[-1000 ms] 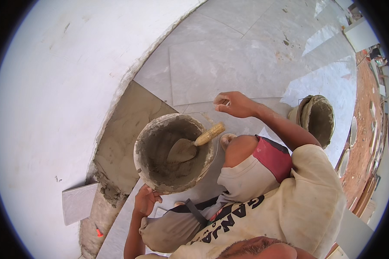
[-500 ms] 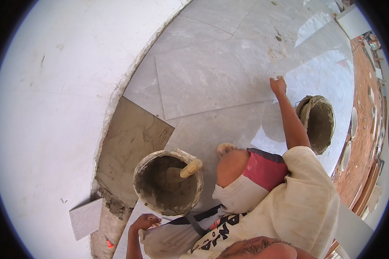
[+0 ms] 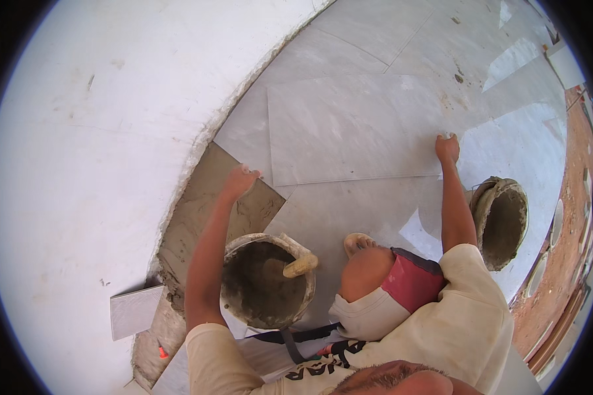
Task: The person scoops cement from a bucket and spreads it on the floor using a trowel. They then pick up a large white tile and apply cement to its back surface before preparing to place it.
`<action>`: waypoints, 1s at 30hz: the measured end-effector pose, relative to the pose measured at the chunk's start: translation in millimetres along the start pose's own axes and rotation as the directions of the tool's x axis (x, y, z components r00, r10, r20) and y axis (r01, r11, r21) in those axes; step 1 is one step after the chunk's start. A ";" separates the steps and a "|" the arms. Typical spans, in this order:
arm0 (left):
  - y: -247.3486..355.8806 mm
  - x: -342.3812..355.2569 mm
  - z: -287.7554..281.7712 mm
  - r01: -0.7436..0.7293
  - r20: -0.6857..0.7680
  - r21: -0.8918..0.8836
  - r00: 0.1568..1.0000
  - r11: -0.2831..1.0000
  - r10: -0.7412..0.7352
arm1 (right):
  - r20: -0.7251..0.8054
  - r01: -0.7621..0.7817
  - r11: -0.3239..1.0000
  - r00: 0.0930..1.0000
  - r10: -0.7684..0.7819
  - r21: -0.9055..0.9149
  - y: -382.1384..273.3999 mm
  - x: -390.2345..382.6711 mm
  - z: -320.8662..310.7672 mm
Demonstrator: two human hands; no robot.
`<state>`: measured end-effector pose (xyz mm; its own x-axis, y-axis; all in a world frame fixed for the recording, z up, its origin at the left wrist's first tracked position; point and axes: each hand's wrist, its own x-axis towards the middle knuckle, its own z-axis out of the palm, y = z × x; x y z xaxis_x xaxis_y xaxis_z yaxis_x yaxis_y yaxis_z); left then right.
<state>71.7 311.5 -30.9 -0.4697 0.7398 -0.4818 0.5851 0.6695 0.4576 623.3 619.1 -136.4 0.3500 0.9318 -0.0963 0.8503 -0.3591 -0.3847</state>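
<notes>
A large grey floor tile (image 3: 349, 128) lies over the neighbouring tiles, its near edge slightly askew to them. At its right end, my right hand (image 3: 447, 147) is closed with the fingers curled at the edge. My left hand (image 3: 242, 179) hovers over wet mortar (image 3: 207, 191), its fingers loosely apart and pointing toward the tile's left edge without touching it. Below my left hand, beside my forearm, stands a bucket (image 3: 313, 289) of grey mortar. A tool with a thick pale handle (image 3: 301, 265) rests in it.
A second mortar-caked bucket (image 3: 501, 224) stands right of my right forearm. Along the left runs a white wall (image 3: 105, 151). A small tile piece (image 3: 136, 311) leans near its base, with an orange-red object (image 3: 163, 351) nearby. Reddish soil (image 3: 540, 296) borders the tiles at right.
My left hand has risen from beside the near bucket to above the mortar patch. My right hand stays at the tile's right end. The view has shifted, moving the scene rightward.
</notes>
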 end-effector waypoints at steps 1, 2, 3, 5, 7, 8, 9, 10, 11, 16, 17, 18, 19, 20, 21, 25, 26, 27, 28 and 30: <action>1.3 19.3 22.5 0.048 -0.039 -0.025 0.998 0.999 -0.049 | 0.002 0.016 1.000 1.000 -0.016 0.010 -3.5 5.8 6.1; 23.6 33.4 33.8 0.100 0.035 -0.101 0.995 0.990 -0.097 | -0.006 0.018 1.000 1.000 -0.018 0.019 -1.8 8.4 6.2; 47.2 45.1 41.5 0.155 0.112 -0.167 0.984 0.974 -0.137 | -0.013 0.016 0.999 1.000 -0.016 0.029 -0.1 9.5 2.7; 49.0 75.6 65.2 0.109 0.003 -0.157 0.994 0.982 -0.109 | -0.022 0.053 0.998 0.998 -0.052 0.030 -8.1 10.7 3.1; 72.8 90.7 81.7 0.125 -0.031 -0.123 0.991 0.984 -0.129 | -0.054 0.081 0.996 0.995 -0.083 -0.030 -1.4 17.3 0.9; 79.7 92.7 87.8 0.172 -0.032 -0.097 0.984 0.980 -0.176 | -0.039 0.056 0.998 0.998 -0.057 -0.030 1.0 16.1 2.8; 90.9 95.7 90.6 0.206 -0.033 -0.068 0.977 0.976 -0.209 | -0.034 0.024 0.999 0.999 -0.025 -0.028 -5.2 7.7 3.5; 97.5 97.4 91.9 0.256 -0.063 -0.084 0.963 0.963 -0.262 | -0.040 -0.008 1.000 0.999 0.007 -0.023 -12.8 6.9 -0.1; 100.3 97.6 94.4 0.297 -0.080 -0.100 0.949 0.950 -0.305 | -0.053 -0.028 0.998 0.998 0.025 -0.055 -16.2 6.7 -1.4; 107.2 102.8 92.9 0.437 -0.178 -0.116 0.874 0.892 -0.452 | -0.016 -0.102 0.986 0.995 0.101 -0.129 -42.1 4.6 -10.8; 108.4 106.2 92.5 0.459 -0.193 -0.126 0.858 0.880 -0.475 | 0.004 -0.104 0.983 0.994 0.106 -0.150 -46.6 5.4 -14.0; 112.6 109.7 92.9 0.474 -0.202 -0.135 0.846 0.870 -0.493 | -0.008 -0.087 0.984 0.996 0.087 -0.158 -36.4 14.7 -10.8; 111.1 111.5 90.6 0.481 -0.187 -0.160 0.843 0.862 -0.505 | 0.004 -0.086 0.984 0.996 0.087 -0.158 -37.0 17.8 -11.5; 108.7 112.6 87.9 0.488 -0.171 -0.185 0.839 0.853 -0.517 | 0.016 -0.083 0.984 0.996 0.087 -0.158 -36.5 19.0 -12.3; 105.1 113.7 85.7 0.496 -0.153 -0.207 0.835 0.843 -0.529 | 0.031 -0.082 0.984 0.996 0.088 -0.159 -34.9 19.7 -11.5; 98.9 119.7 83.0 0.469 -0.141 -0.279 0.843 0.838 -0.519 | 0.008 -0.086 0.986 0.996 0.088 -0.143 -39.0 24.6 -10.2; 97.6 120.3 82.5 0.463 -0.127 -0.309 0.846 0.831 -0.518 | 0.019 -0.092 0.986 0.995 0.095 -0.139 -40.2 24.5 -11.5; 95.1 121.8 83.2 0.457 -0.116 -0.323 0.850 0.829 -0.514 | 0.029 -0.098 0.986 0.994 0.103 -0.137 -38.9 25.7 -12.0; 93.1 123.6 84.0 0.450 -0.105 -0.338 0.855 0.826 -0.509 | 0.033 -0.092 0.986 0.995 0.097 -0.140 -36.8 28.2 -12.0; 85.0 130.7 85.6 0.449 -0.093 -0.342 0.858 0.826 -0.505 | 0.045 -0.079 0.986 0.995 0.087 -0.149 -32.1 31.6 -11.5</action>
<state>116.7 459.4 -119.0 -0.7597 0.3030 -0.5753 0.0465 0.9078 0.4168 611.6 659.5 -116.5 0.4044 0.8987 -0.1700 0.8690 -0.4355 -0.2349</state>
